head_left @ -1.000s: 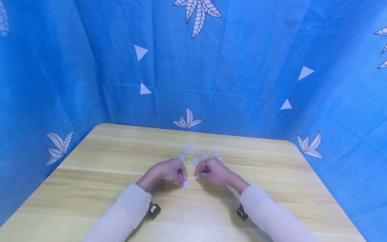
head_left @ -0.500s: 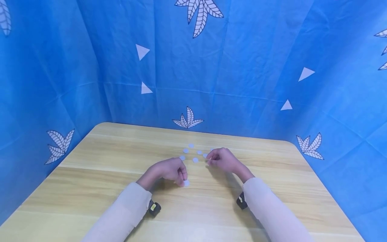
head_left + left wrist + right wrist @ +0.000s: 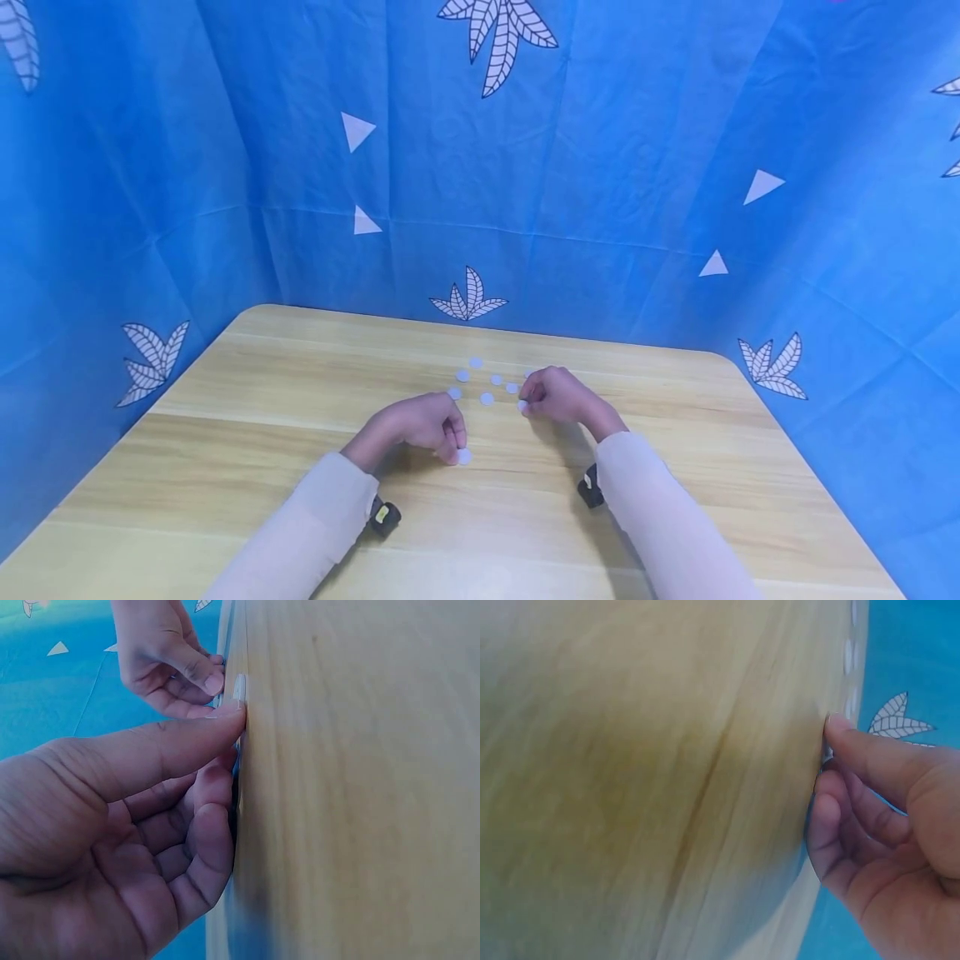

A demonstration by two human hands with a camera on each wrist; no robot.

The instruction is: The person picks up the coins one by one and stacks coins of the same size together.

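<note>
My left hand [image 3: 426, 425] pinches a small flat white disc [image 3: 464, 457] low over the table, thumb and fingertips at its edge. In the left wrist view, the white edge shows just past the thumb tip [image 3: 234, 712]. To the right and farther back, my right hand [image 3: 558, 395] has another white disc [image 3: 522, 407] at its thumb and fingertips, close to the tabletop. The right wrist view has that hand's fingers curled against the wood, with the disc mostly hidden. Several like discs [image 3: 487, 399] lie scattered flat between and beyond the hands.
The pale wooden table [image 3: 285, 375] has rounded far corners. A blue patterned cloth [image 3: 600, 167] hangs around its back and sides. Each wrist wears a small black camera, such as the left wrist camera [image 3: 386, 518].
My right hand has moved back and right, away from my left hand, and a white disc now shows at its fingertips. My left hand stays in place with its disc.
</note>
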